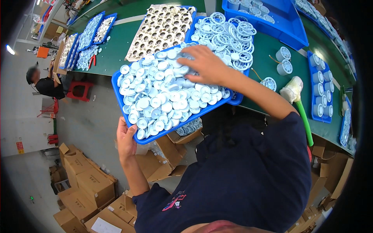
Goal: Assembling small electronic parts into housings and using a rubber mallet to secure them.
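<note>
A blue tray (175,128) heaped with small pale-blue round plastic discs (155,101) juts over the bench's near edge, slightly slanted. My left hand (126,140) is closed around its near left corner, thumb on top by the discs. Over the far part of the heap, my right hand (204,66) has its fingers spread, the tips among the discs, and it grips none that I can see. Behind the tray, another blue tray holds pale-blue spoked plastic rings (244,29). A cream moulded tray with round dark-centred parts (161,29) lies beyond.
On the green bench (120,43), a mallet with a green handle (304,123) lies to my right. Near it are pale-blue cylindrical parts (284,66) and a blue tray of cups (330,117). Cardboard boxes (95,186) stand on the floor. A person (49,86) sits far left by a red stool (79,90).
</note>
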Demonstrator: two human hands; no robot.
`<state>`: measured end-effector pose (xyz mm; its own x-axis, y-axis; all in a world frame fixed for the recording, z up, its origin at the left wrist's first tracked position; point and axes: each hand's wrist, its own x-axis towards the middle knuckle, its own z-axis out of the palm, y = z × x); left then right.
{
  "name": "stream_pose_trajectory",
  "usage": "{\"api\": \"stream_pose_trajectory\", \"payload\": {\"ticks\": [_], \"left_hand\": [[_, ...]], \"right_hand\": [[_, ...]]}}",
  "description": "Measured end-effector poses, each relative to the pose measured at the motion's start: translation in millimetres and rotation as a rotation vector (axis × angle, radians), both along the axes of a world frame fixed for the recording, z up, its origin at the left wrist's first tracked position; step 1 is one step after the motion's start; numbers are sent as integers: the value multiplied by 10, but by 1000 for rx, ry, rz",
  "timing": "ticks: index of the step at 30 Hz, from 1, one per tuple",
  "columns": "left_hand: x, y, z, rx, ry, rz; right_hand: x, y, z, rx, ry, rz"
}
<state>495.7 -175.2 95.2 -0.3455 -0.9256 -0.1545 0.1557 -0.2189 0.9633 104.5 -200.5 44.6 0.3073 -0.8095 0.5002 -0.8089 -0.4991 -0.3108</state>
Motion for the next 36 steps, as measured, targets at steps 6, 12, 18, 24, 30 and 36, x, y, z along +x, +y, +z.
{"api": "stream_pose_trajectory", "payload": {"ticks": [6, 12, 18, 24, 30, 36], "left_hand": [[-17, 14, -1, -2, -13, 19], [-6, -19, -33, -3, -8, 21], [-18, 21, -40, 13, -4, 22], [-6, 22, -54, -1, 10, -3], [-18, -7, -44, -17, 1, 0], [10, -5, -58, -20, 11, 7]], "right_hand": [[-410, 159, -107, 45, 79, -145], [-660, 138, -49, 43, 81, -290], [147, 468, 314, -18, 4, -23], [15, 390, -11, 45, 23, -14], [-262, 350, 16, 61, 85, -104], [-548, 422, 150, -31, 142, -328]]}}
